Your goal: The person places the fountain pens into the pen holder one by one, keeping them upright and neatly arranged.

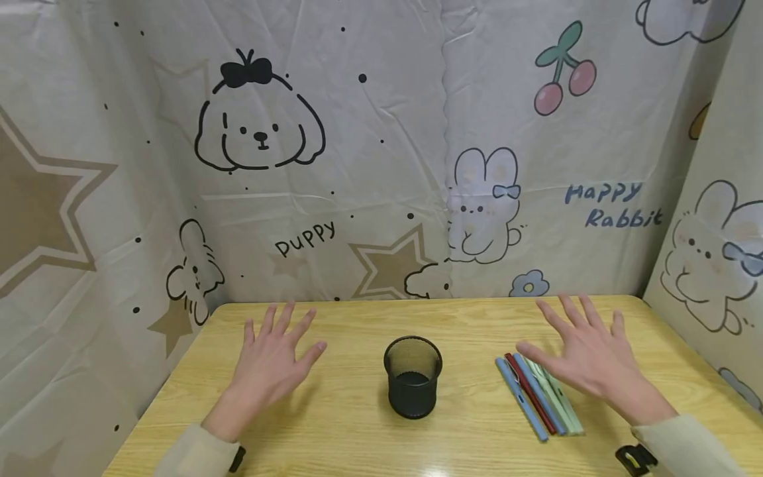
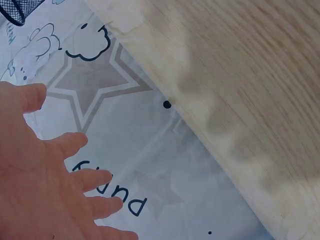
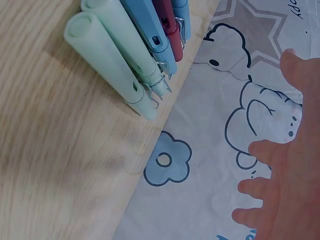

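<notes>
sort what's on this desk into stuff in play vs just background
In play: pens lying in a row, black mesh cup, right hand above the pens, left hand spread open.

Background: wooden table, cartoon-print cloth.

Wooden table [image 1: 334, 424]: cup [image 1: 412, 385], pens [image 1: 539, 396]

Five capped pens [image 1: 536, 397] side by side, black mesh cup [image 1: 412, 385] nearby

Wooden table [image 1: 357, 450]; cartoon-printed cloth backdrop [image 1: 369, 132], stars, puppies, rabbits
</notes>
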Demonstrator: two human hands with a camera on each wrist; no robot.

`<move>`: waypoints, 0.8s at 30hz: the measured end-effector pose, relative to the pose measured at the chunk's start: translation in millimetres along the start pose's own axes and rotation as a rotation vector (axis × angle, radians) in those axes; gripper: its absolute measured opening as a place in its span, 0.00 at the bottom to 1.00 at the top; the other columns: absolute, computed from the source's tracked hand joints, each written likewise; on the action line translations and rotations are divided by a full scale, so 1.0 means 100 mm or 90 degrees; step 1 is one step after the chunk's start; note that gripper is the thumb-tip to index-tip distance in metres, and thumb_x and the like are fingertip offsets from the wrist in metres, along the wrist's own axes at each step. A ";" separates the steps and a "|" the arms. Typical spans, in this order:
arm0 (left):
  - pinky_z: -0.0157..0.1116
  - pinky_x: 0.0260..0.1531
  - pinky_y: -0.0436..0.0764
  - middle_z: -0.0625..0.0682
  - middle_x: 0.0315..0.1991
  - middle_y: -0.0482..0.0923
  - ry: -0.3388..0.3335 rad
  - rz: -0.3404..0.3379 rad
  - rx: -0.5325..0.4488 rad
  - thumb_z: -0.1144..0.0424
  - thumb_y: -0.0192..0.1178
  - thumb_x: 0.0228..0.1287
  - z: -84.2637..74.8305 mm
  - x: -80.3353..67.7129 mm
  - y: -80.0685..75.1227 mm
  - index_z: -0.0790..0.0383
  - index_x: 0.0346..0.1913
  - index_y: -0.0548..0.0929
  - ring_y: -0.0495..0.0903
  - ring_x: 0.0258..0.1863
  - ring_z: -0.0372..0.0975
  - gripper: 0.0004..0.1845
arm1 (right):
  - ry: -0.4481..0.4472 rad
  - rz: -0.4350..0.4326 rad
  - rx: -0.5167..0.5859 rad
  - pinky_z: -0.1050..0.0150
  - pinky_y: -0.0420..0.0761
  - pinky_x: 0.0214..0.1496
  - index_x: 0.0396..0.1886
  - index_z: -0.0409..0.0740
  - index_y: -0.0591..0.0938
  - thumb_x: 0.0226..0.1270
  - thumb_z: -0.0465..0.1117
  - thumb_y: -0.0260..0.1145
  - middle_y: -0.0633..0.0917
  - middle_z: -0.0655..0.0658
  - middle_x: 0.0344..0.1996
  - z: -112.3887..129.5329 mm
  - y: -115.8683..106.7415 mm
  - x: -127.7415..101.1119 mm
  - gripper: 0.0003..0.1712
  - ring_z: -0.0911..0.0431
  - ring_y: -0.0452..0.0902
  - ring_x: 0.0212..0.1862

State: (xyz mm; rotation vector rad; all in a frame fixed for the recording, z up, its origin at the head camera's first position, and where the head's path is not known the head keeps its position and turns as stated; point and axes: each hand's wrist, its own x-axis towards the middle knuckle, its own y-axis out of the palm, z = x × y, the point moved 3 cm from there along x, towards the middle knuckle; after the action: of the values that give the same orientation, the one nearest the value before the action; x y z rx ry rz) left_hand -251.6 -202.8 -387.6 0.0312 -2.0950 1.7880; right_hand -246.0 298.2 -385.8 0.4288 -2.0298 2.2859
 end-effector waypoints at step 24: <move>0.74 0.70 0.47 0.60 0.82 0.57 0.033 -0.010 -0.038 0.27 0.46 0.75 -0.16 -0.20 -0.01 0.46 0.83 0.65 0.51 0.80 0.63 0.42 | -0.055 0.003 -0.026 0.19 0.55 0.67 0.83 0.43 0.65 0.69 0.74 0.63 0.64 0.21 0.75 -0.17 -0.11 -0.24 0.55 0.21 0.58 0.72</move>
State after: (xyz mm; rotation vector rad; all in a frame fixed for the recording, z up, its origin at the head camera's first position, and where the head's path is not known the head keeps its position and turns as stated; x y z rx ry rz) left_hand -228.8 -192.4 -390.9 -0.0151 -2.1052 1.6981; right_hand -223.8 319.9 -382.8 0.5293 -2.1139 2.2617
